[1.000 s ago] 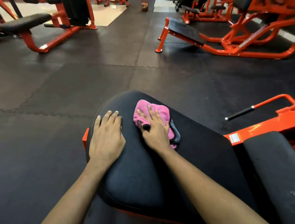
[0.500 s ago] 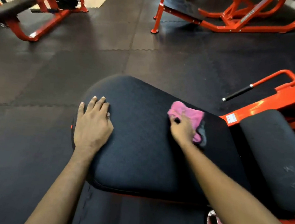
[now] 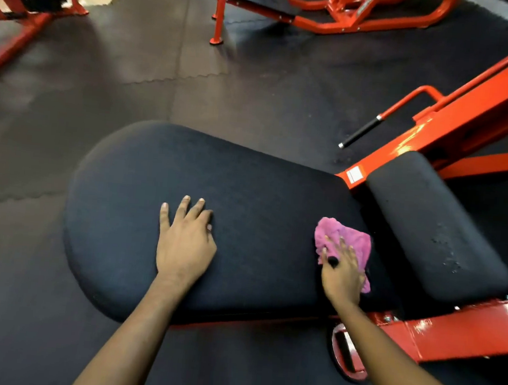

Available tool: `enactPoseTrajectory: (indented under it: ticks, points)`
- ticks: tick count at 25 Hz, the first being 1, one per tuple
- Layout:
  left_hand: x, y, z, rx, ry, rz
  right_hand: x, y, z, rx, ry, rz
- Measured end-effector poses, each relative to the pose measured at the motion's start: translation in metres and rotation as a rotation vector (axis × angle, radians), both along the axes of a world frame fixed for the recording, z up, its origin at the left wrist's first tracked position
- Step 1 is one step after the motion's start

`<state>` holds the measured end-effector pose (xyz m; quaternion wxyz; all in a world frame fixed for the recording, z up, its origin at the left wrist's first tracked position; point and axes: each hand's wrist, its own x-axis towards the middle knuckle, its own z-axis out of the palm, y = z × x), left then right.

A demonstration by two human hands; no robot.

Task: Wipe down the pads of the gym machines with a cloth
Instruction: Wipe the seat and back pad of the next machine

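**Q:** What fills the view?

**A:** A gym floor of dark interlocking rubber mats, seen from above by the person working. An orange-red machine frame runs in from the right. It carries a large black pad, rounded at its left end. Just beside that, on the right, is a smaller black pad with pale specks on it.

**Q:** Where are the hands and the cloth?

**A:** All are on the large pad. The left hand lies flat near the middle, fingers straight and slightly spread, holding nothing. The right hand presses down, fingers laid flat, on a crumpled pink cloth. The cloth sits at the pad's right end, close to the gap before the smaller pad.

**Q:** How would the cloth handle?

**A:** It looks soft, light and limp, likely to bunch or slip out under a loose touch. A flat palm over its middle should carry it along the pad. To lift it, pinching a gathered fold would do. The padding looks firm with a little give, and its covering looks matte rather than slick.
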<state>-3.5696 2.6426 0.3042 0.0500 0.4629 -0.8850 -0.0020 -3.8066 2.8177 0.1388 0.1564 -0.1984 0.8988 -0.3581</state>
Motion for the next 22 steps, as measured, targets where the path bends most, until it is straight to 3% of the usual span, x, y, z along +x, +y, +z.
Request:
enactPoseTrajectory:
  ticks: [1, 3, 7, 9, 22]
  points:
    - [-0.003, 0.001, -0.002, -0.003, -0.006, 0.01, -0.002, -0.004, 0.004, 0.05, -0.075, -0.103]
    - [-0.01, 0.001, -0.004, -0.006, 0.007, 0.041, 0.023, -0.024, 0.021, 0.052, -0.081, -0.093]
    - [-0.04, 0.002, -0.017, 0.035, -0.009, -0.001, 0.101, -0.031, 0.044, -0.07, 0.117, 0.316]
    - [-0.061, 0.009, -0.027, 0.072, -0.027, -0.063, 0.083, -0.015, 0.036, -0.07, 0.138, 0.364]
    - [-0.16, 0.04, -0.094, 0.122, -0.151, -0.26, -0.107, 0.084, -0.07, 0.202, -0.141, -0.09]
